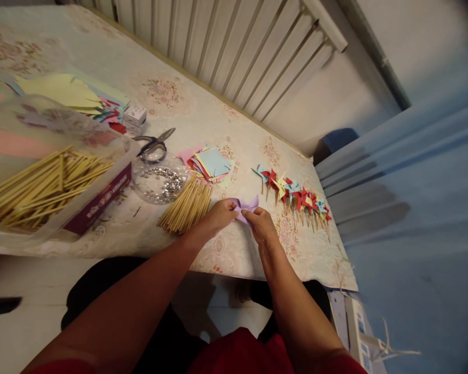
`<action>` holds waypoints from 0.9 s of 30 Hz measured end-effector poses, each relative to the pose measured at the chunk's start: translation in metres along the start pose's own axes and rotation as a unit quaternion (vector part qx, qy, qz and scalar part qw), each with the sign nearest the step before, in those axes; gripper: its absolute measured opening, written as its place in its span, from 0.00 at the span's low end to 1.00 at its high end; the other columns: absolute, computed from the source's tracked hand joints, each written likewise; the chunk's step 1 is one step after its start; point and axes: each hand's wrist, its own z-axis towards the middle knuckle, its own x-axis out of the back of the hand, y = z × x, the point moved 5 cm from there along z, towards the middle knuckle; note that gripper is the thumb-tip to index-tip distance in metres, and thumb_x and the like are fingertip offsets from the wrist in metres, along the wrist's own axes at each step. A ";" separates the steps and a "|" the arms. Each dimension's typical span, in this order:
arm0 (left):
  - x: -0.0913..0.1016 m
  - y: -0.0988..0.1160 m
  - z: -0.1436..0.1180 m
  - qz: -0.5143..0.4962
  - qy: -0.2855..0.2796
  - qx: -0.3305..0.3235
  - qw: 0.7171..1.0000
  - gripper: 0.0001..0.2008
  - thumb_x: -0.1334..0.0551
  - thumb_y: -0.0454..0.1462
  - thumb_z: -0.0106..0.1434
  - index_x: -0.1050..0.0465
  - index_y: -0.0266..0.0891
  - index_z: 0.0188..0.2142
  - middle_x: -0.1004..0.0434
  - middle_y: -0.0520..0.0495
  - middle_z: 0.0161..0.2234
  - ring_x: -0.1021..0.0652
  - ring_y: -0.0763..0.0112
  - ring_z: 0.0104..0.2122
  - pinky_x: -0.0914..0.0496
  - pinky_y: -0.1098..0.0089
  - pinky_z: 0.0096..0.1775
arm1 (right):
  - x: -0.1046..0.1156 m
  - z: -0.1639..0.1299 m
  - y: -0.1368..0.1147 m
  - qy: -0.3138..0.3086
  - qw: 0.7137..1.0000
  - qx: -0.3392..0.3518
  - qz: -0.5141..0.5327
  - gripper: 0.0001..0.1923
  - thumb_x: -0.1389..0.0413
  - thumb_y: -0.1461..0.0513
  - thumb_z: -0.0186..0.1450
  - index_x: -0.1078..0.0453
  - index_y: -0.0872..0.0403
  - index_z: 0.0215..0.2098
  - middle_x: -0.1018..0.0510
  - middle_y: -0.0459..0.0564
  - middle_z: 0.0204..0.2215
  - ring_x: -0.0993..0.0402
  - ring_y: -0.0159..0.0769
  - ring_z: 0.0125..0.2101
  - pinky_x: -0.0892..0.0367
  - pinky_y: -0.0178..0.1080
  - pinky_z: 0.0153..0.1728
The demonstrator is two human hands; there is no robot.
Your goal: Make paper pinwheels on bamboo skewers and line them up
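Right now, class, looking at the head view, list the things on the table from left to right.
Box of wooden sticks → clear dish of pins → loose bundle of sticks → purple paper held in both hands → row of finished pinwheels.

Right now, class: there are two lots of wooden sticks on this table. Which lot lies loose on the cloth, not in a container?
The small bundle of sticks beside the left hand; the bigger lot lies inside a clear plastic box.

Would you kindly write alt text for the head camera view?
Both hands, left hand and right hand, fold a purple paper piece over a patterned table. Wooden sticks lie left; finished pinwheels lie right.
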 end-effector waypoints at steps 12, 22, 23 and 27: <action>0.002 -0.006 0.004 0.070 0.034 -0.031 0.996 0.04 0.41 0.36 0.51 0.33 0.36 0.25 0.35 0.56 0.21 0.35 0.79 0.22 0.43 0.76 0.24 | 0.001 -0.010 0.006 0.046 0.998 0.027 -0.037 0.14 0.34 0.58 0.45 0.26 0.57 0.27 0.24 0.43 0.21 0.35 0.28 0.20 0.41 0.33 0.25; -0.024 -0.008 -0.028 0.053 -0.061 -0.057 0.995 0.08 0.41 0.39 0.55 0.32 0.35 0.31 0.32 0.53 0.26 0.31 0.76 0.26 0.37 0.73 0.31 | 0.034 -0.034 0.015 0.036 0.997 0.033 -0.059 0.13 0.34 0.56 0.48 0.25 0.57 0.28 0.23 0.44 0.21 0.34 0.29 0.20 0.40 0.33 0.24; -0.026 -0.008 -0.035 0.072 -0.065 -0.072 0.993 0.09 0.41 0.40 0.56 0.32 0.35 0.31 0.32 0.53 0.26 0.32 0.76 0.27 0.37 0.73 0.32 | 0.039 -0.038 0.015 0.029 0.999 0.027 -0.033 0.13 0.34 0.57 0.48 0.25 0.57 0.27 0.23 0.44 0.21 0.33 0.29 0.21 0.38 0.34 0.26; -0.027 -0.014 -0.059 0.188 -0.004 -0.113 0.976 0.08 0.43 0.40 0.59 0.32 0.36 0.31 0.31 0.53 0.27 0.31 0.75 0.28 0.38 0.73 0.33 | 0.070 -0.053 0.024 0.035 0.996 -0.018 0.080 0.13 0.32 0.59 0.44 0.26 0.57 0.26 0.22 0.47 0.22 0.29 0.31 0.22 0.33 0.34 0.28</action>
